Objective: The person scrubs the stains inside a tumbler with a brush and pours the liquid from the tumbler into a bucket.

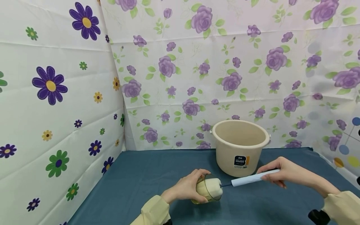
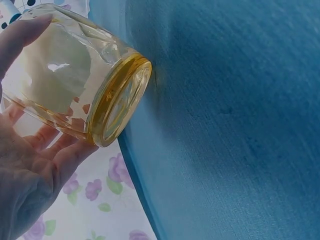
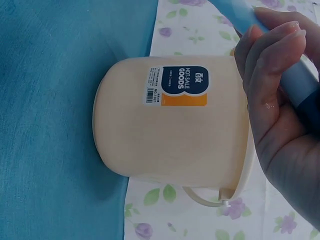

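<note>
My left hand (image 1: 187, 187) grips a clear, amber-tinted drinking glass (image 2: 102, 75) around its side, tilted with its mouth toward the right. Inside the glass sits the pale yellow sponge head (image 1: 214, 188) of a cup brush, its end reaching the rim. A thin dark stem joins the sponge to the brush's light blue handle (image 1: 244, 179). My right hand (image 1: 287, 173) holds that handle near its far end. In the left wrist view the glass's thick base (image 2: 120, 100) faces the camera, and the sponge shows blurred through the wall.
A beige bucket (image 1: 234, 150) with a label (image 1: 241, 161) stands behind the hands, near the back of the blue-covered table (image 1: 146, 175). Floral sheets (image 1: 174, 81) hang behind and at the left. A dotted sheet (image 1: 348, 147) hangs at the right.
</note>
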{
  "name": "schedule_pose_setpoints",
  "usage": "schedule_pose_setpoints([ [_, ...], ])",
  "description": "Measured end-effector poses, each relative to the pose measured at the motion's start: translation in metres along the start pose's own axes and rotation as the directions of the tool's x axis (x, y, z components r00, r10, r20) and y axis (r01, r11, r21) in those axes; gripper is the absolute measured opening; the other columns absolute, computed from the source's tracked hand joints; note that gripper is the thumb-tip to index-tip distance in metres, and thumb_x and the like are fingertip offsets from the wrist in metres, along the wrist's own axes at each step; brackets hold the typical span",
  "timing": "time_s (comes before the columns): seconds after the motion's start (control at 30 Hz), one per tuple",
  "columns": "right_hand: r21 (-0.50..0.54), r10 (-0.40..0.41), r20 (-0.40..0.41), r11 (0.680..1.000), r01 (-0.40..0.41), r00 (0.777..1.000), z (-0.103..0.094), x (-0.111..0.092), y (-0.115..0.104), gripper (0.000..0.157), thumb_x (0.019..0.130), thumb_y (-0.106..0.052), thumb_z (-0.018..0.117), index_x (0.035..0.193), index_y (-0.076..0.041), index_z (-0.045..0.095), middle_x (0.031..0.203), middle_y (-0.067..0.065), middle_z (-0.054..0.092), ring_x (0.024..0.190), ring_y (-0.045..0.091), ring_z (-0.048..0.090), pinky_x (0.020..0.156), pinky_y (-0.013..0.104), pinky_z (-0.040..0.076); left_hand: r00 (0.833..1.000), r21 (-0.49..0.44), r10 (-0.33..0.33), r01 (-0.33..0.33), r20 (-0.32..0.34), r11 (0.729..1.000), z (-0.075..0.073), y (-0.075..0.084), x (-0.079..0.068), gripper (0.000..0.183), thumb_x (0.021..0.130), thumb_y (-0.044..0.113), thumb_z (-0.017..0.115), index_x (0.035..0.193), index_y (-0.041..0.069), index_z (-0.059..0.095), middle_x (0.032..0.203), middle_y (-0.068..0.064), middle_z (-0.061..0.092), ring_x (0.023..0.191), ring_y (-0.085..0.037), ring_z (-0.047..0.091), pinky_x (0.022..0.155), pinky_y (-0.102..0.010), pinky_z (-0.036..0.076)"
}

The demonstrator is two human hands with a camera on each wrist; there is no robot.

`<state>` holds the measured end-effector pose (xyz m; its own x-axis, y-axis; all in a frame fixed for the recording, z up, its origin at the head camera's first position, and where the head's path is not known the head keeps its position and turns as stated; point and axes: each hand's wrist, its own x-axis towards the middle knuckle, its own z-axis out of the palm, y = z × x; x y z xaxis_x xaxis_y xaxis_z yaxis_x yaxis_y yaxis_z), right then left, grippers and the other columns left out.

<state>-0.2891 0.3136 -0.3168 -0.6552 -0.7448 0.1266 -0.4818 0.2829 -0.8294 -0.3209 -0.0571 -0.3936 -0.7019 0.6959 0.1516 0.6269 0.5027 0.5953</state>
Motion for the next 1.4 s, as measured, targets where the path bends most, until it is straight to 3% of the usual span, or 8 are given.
schedule_pose_setpoints([
  [0.17,-0.018,0.023,-0.033,1.0,-0.023,0.999,-0.003,0.0,0.0,0.025,0.091,-0.001,0.051,0.114,0.001,0.061,0.057,0.011,0.056,0.039,0.022,0.047,0.04,0.036,0.043,1.0,-0.006,-0.004,0.004,0.005,1.0,0.0,0.001,0.001,0.078,0.066,0.037,0.079,0.131,0.032,0.036,0.107,0.008,0.043,0.087,-0.008,0.047,0.061,-0.028,0.042],
  [0.4,-0.03,0.029,-0.064,0.999,-0.031,0.998,-0.01,-0.005,-0.001,0.024,0.091,-0.001,0.051,0.113,0.002,0.061,0.058,0.007,0.056,0.041,0.016,0.049,0.04,0.035,0.043,1.0,-0.005,-0.002,0.002,0.013,1.0,0.0,0.001,0.001,0.078,0.068,0.038,0.078,0.133,0.027,0.036,0.108,0.008,0.042,0.09,-0.01,0.046,0.065,-0.031,0.042],
  [0.7,-0.039,0.034,-0.033,0.999,-0.035,0.999,-0.016,-0.011,-0.001,0.025,0.092,0.0,0.048,0.114,0.002,0.061,0.055,0.008,0.055,0.039,0.025,0.046,0.042,0.035,0.043,1.0,-0.018,0.003,-0.002,0.01,1.0,-0.001,0.0,0.0,0.078,0.069,0.037,0.078,0.133,0.027,0.035,0.111,0.008,0.042,0.097,-0.011,0.045,0.068,-0.033,0.043],
  [0.93,-0.015,0.033,0.005,0.999,-0.033,0.999,-0.018,-0.015,-0.002,0.027,0.092,0.002,0.047,0.115,0.001,0.061,0.057,0.01,0.056,0.04,0.013,0.049,0.04,0.035,0.043,1.0,-0.005,0.003,-0.003,0.009,1.0,0.0,0.0,0.0,0.078,0.069,0.038,0.078,0.133,0.028,0.035,0.111,0.008,0.042,0.098,-0.011,0.046,0.067,-0.033,0.042],
  [1.17,0.046,0.008,0.045,0.999,-0.01,0.999,-0.017,-0.014,-0.003,0.029,0.092,0.005,0.045,0.117,0.003,0.059,0.061,0.01,0.058,0.039,0.021,0.046,0.039,0.035,0.043,1.0,0.011,0.006,-0.007,0.004,1.0,0.0,0.0,0.0,0.078,0.068,0.04,0.078,0.133,0.029,0.035,0.111,0.008,0.043,0.099,-0.01,0.046,0.069,-0.034,0.043],
  [1.4,0.038,-0.022,0.005,0.999,0.022,1.0,-0.016,-0.012,-0.003,0.028,0.092,0.005,0.046,0.117,0.002,0.059,0.057,0.015,0.054,0.039,0.023,0.046,0.041,0.036,0.043,1.0,-0.009,-0.001,0.001,0.006,1.0,0.002,0.0,0.0,0.078,0.067,0.038,0.079,0.131,0.031,0.035,0.107,0.009,0.042,0.091,-0.009,0.046,0.066,-0.031,0.042],
])
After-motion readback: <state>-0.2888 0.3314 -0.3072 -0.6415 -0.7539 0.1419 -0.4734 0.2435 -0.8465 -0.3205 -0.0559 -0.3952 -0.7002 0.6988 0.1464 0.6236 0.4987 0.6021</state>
